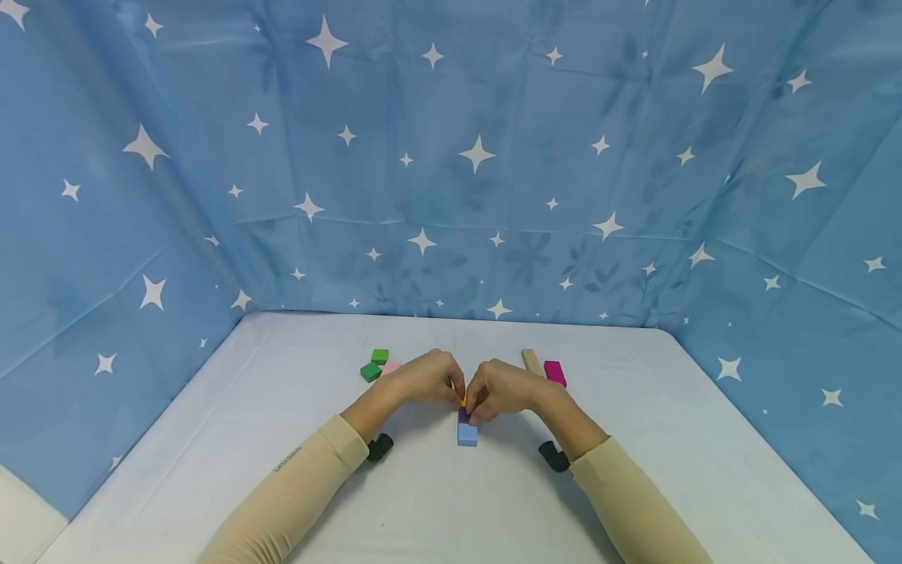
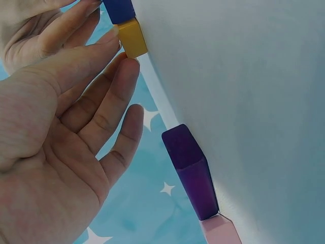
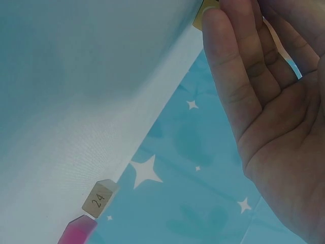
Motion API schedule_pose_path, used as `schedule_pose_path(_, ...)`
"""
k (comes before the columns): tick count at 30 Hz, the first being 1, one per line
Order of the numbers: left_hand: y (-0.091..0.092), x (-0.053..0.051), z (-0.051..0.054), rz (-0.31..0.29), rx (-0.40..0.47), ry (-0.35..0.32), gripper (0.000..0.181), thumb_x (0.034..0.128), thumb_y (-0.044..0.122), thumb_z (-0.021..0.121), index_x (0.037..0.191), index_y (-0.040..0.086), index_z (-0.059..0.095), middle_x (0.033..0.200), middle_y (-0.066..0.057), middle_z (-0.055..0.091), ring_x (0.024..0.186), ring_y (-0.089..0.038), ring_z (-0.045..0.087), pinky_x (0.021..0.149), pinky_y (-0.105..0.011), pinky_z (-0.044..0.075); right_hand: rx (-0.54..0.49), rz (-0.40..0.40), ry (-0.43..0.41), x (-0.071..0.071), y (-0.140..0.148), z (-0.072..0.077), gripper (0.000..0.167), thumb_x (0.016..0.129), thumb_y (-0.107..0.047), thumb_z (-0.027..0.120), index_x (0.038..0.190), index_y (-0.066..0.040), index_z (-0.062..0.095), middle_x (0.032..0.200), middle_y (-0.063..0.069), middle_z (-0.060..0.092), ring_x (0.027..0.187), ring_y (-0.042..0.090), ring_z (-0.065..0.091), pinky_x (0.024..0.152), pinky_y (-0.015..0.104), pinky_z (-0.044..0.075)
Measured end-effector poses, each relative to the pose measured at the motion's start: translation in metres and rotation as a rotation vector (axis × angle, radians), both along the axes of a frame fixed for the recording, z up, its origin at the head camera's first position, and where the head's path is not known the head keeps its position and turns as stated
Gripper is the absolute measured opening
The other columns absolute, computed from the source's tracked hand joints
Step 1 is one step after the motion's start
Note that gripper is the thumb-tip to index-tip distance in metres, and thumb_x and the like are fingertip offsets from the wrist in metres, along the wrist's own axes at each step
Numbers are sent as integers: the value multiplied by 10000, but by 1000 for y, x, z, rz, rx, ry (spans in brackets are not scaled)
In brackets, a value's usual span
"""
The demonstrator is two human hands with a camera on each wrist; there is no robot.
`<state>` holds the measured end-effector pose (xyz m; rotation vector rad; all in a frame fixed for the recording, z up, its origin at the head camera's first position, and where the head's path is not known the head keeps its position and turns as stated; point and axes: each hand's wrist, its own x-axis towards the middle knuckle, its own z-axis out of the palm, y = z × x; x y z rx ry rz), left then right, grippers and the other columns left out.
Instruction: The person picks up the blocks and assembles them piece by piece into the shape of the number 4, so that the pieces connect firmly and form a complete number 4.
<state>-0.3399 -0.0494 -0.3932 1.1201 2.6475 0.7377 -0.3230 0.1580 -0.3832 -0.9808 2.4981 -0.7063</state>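
Below the middle of the head view, a light blue block (image 1: 467, 435), a dark blue block (image 1: 463, 417) and a small yellow block (image 1: 463, 403) stand in a row on the white table. My left hand (image 1: 431, 377) pinches the yellow block (image 2: 133, 38) between thumb and fingertip. From the other side, my right hand (image 1: 506, 388) has its thumb and fingers at the dark blue block (image 2: 120, 10), partly hiding it. In the right wrist view, the right fingers (image 3: 223, 51) cover most of the yellow block (image 3: 201, 18).
Two green blocks (image 1: 370, 371) and a pink block (image 1: 390, 367) lie left of the hands. A purple block (image 2: 190, 173) stands beside the pink one in the left wrist view. Right lie a wooden block (image 1: 532, 361) marked 24 and a magenta block (image 1: 555, 373). Starry blue cloth (image 1: 451, 196) surrounds the table.
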Motion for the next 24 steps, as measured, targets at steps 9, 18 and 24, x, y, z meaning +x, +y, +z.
schedule_pose_path(9,0,0,1,7,-9,-8,66,882,89,826,883,152,846,832,84,779,719,-55,602,669,-212,510,-3,15,5,0,0,1,75,856,-96,857,895,-158,843,830,-88,776,754,118,685,680,268,583)
schedule_pose_path(18,-1,-2,-2,-4,-6,5,73,884,87,821,874,156,844,846,77,785,757,-40,637,701,-214,531,3,10,10,0,0,1,75,856,-100,857,892,-164,843,830,-89,775,748,117,685,679,269,582)
schedule_pose_path(24,0,-2,-2,-3,-9,1,91,880,72,817,866,159,844,843,66,786,754,-39,643,688,-212,530,5,13,19,1,-1,2,72,858,-98,856,889,-163,845,832,-87,773,751,120,678,672,268,575)
